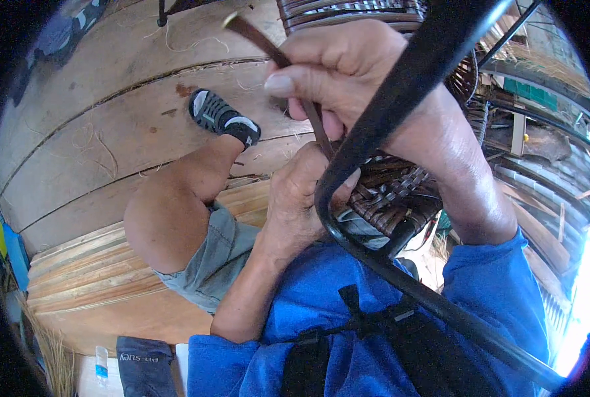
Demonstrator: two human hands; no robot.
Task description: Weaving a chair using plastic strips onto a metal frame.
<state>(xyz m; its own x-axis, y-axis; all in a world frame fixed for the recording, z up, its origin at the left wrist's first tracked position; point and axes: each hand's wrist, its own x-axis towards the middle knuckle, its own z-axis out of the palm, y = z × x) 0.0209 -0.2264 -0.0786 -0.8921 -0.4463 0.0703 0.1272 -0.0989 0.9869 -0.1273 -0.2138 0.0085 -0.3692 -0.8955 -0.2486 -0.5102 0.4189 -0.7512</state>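
A long, flat brown weaving strip [258, 38] runs slantwise between my hands, its cut end sticking up at the top. My right hand [344, 76] is closed on it, pinching it between thumb and fingers. Lower down, my left hand [299, 188] is closed around the strip's lower part, against the chair frame; some of its fingers are hidden behind the tube. The black metal tube frame [401, 89] crosses in front of both hands. Beside my left hand lies brown woven wickerwork [407, 188] with glossy interlaced strips.
My bent leg with a dark striped shoe [219, 118] rests on the plank floor [96, 119]. A wooden bench [90, 271] is at the left. A bottle [101, 364] and dark cloth [144, 370] lie at lower left. More wickerwork [348, 12] stands at the top; wood pieces [537, 228] lie right.
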